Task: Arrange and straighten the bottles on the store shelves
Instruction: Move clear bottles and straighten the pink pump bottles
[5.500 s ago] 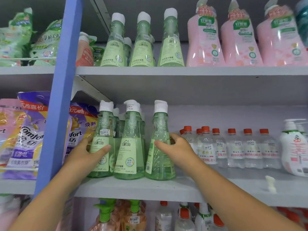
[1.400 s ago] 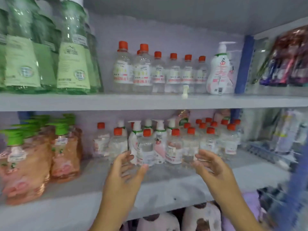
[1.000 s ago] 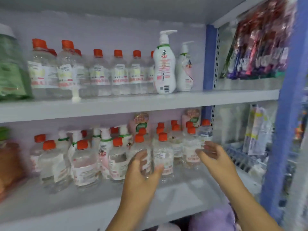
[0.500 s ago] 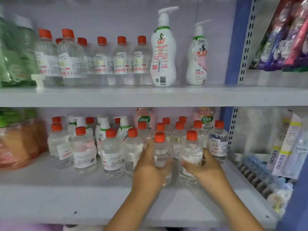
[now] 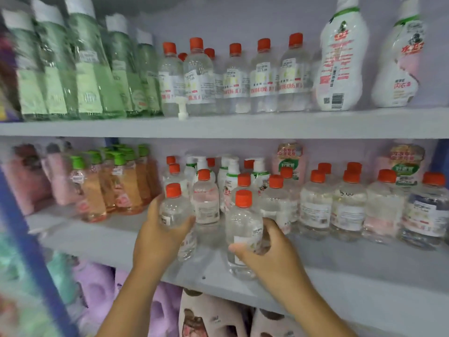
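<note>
A store shelf unit, its upper shelf [image 5: 243, 125] lined with green bottles [image 5: 92, 69], red-capped clear bottles [image 5: 262, 79] and two white pump bottles [image 5: 340, 59], stands above the middle shelf [image 5: 352, 268] where the straightening is under way. There, orange bottles [image 5: 126, 186] crowd the left end, while a loose block of clear bottles [image 5: 347, 205] with red caps fills the centre and right, with small white pump bottles [image 5: 230, 176] mixed in behind. A person's left hand [image 5: 158, 239] is wrapped around one clear bottle [image 5: 176, 215] near the shelf's front edge, fingers [image 5: 155, 205] curled behind it and thumb across its front. The right hand [image 5: 264, 249] grips a second bottle [image 5: 244, 229] just beside it, thumb on the lower label and fingers closed round the far side. Both bottles stand forward of the row, apparently mid-placement. The step looks like lining up the front rank; the next move would call for setting both upright and level with their neighbours, labels outward, without knocking the close-packed bottles behind.
</note>
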`<state>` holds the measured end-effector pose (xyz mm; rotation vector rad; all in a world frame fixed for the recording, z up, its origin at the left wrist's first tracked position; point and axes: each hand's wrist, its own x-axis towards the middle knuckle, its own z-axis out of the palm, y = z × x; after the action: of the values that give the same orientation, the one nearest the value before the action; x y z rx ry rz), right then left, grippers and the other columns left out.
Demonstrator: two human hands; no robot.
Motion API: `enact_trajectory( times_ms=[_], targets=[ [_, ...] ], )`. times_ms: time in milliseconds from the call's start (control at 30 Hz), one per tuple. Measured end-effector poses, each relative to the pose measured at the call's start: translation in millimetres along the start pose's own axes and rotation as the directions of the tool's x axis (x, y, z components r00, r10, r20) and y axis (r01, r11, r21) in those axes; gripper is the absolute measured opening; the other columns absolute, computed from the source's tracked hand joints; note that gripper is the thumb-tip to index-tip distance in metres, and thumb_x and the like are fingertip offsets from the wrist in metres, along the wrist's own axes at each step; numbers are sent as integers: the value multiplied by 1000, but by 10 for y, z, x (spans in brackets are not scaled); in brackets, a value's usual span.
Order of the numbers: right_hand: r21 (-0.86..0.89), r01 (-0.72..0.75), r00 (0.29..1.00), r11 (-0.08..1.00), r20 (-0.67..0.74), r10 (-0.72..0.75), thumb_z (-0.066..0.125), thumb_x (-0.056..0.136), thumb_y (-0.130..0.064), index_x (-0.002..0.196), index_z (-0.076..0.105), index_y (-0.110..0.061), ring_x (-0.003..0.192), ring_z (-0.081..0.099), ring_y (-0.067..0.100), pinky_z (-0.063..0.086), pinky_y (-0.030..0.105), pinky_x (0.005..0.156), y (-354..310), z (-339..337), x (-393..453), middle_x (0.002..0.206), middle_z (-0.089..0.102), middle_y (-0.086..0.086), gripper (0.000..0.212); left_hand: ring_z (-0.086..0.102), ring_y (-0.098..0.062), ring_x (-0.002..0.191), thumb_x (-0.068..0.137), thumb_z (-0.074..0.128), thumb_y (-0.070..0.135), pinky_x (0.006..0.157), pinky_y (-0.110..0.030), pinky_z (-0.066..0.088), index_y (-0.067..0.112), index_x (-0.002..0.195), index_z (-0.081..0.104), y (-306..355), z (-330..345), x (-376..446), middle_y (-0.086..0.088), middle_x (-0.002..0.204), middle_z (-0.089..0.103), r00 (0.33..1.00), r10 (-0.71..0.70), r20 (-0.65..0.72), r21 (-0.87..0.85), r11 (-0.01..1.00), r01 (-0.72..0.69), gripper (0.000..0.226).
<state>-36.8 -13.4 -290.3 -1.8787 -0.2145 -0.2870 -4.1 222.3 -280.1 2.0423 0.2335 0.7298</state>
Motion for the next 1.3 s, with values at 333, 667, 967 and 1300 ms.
enact_trajectory(
  times_ms=[333,667,967,1300],
  targets=[
    [-321,51,964,946,-230,-131,79,81,-53,146,43,-35,110,61,11,57,31,92,-103,994,408,132,43,-13,77,65,-25,113,79,87,38,85,-37,55,34,152,42,-591,-13,866,11,119,66,992,-7,123,-182,983,30,86],
    [-106,91,811,990,-569,-136,80,85,-34,109,63,-45,83,66,2,51,10,65,126,-186,326,100,65,-18,32,66,-6,107,89,67,46,85,-12,50,53,114,57,423,318,-198,24,120,60,872,489,-8,-475,766,-434,28],
    [-224,-177,790,959,-613,3,79,86,-35,132,58,-20,101,65,15,50,29,82,491,-1805,719,129,64,-2,53,52,-9,129,88,79,34,106,-28,46,31,147,47,1473,1358,-481,12,142,51,822,483,303,-446,834,-325,67],
    [-697,-142,926,703,-344,-154,76,75,-56,123,66,-29,113,61,22,51,30,90,383,-1868,758,121,63,-1,56,46,-32,138,90,76,35,112,-39,42,12,163,13,1805,2354,-411,-13,152,44,790,320,523,-30,933,-358,99]
  ],
)
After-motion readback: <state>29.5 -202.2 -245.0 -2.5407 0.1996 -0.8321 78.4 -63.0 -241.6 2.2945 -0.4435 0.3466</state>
